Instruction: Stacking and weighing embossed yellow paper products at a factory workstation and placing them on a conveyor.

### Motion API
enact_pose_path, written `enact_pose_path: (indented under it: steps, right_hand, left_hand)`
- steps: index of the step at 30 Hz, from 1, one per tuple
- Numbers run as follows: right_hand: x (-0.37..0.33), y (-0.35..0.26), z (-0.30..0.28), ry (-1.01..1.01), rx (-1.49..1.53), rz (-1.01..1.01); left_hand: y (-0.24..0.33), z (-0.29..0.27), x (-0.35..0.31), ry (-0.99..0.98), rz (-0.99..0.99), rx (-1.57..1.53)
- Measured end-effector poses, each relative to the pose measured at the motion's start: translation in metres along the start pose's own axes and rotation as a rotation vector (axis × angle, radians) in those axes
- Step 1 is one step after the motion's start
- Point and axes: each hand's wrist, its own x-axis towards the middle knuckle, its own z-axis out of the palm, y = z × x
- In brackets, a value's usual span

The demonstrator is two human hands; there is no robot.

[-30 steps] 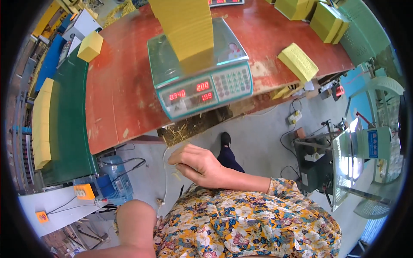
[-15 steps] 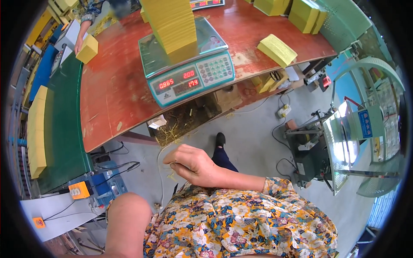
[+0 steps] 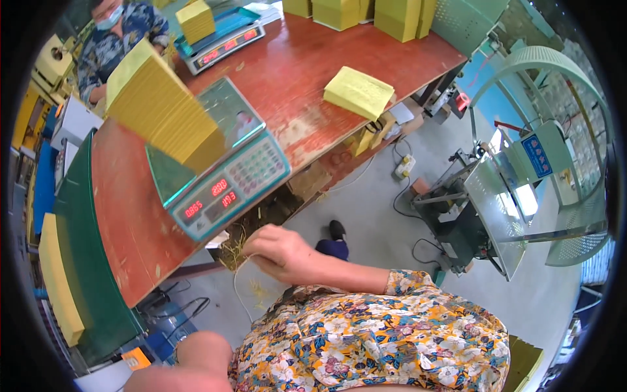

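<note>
As I view the scene remotely, the stack (image 3: 163, 101) rests on the scale (image 3: 241, 176) at the table's (image 3: 297, 85) near edge, left of and farther than the right hand (image 3: 277, 251). Its long axis runs from base, near right, to top, far left. The right hand's fingers curl loosely; I cannot tell whether they grip anything. The left hand lies outside my view, only the left arm (image 3: 202, 353) showing.

The near scale (image 3: 232, 186) reads lower, and a blue tray (image 3: 228, 25) has entered view.
</note>
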Motion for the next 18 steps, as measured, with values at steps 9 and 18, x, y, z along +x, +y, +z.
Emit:
enact_pose_path:
  steps: [9,18]
  right_hand:
    - [0.008,0.108,-0.21,-0.05,-0.06,0.052]
    - [0.056,0.158,-0.359,-0.319,-0.589,0.114]
  left_hand:
    - [-0.328,0.187,0.05,-0.383,-0.243,0.479]
    - [-0.412,0.186,0.067,-0.204,-0.739,0.442]
